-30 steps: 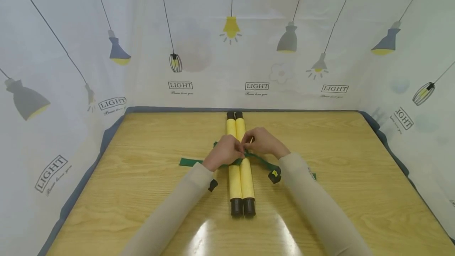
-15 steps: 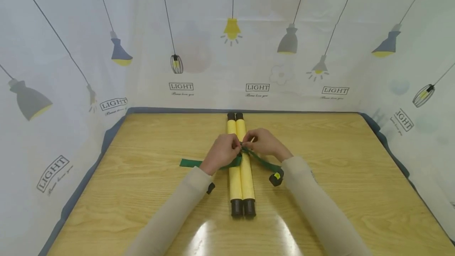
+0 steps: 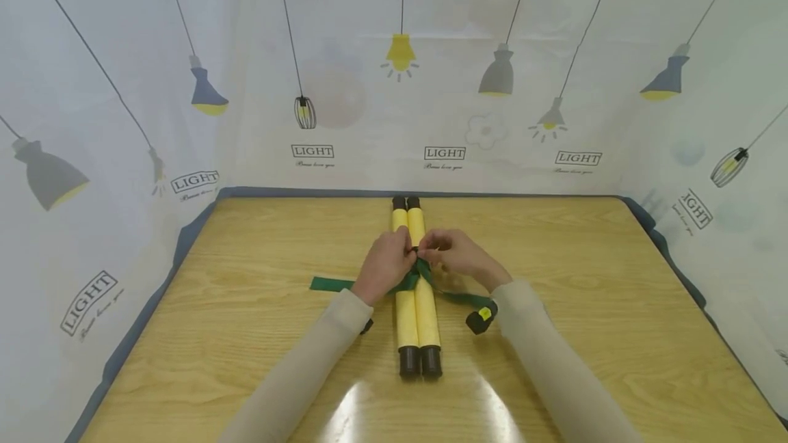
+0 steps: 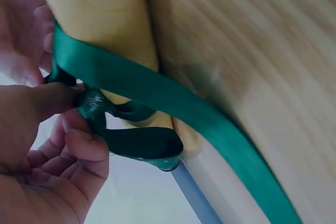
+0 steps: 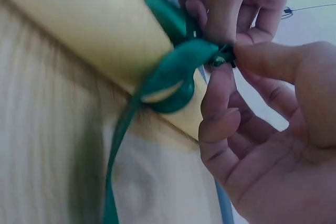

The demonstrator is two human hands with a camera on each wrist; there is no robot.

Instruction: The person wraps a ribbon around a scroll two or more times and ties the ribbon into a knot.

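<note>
Two yellow tubes with dark end caps lie side by side on the table, pointing away from me. Green ribbon passes across their middle, with a loop bulging below the left fingers in the left wrist view. My left hand pinches a bunched part of the ribbon between thumb and index finger. Opposite it, my right hand pinches a small dark-green fold, seen close up in the right wrist view. Both hands' fingertips meet over the tubes. One flat ribbon end extends left; another length trails right.
Beside the right cuff, a black object with a yellow patch sits at the trailing ribbon. Another dark object is mostly hidden by the left sleeve. Behind the wooden table hangs a lamp-printed white cloth.
My right hand has shifted slightly right and nearer me, still pinching ribbon. More ribbon shows crossed over the right tube. The black object with the yellow patch has turned and moved a little nearer.
</note>
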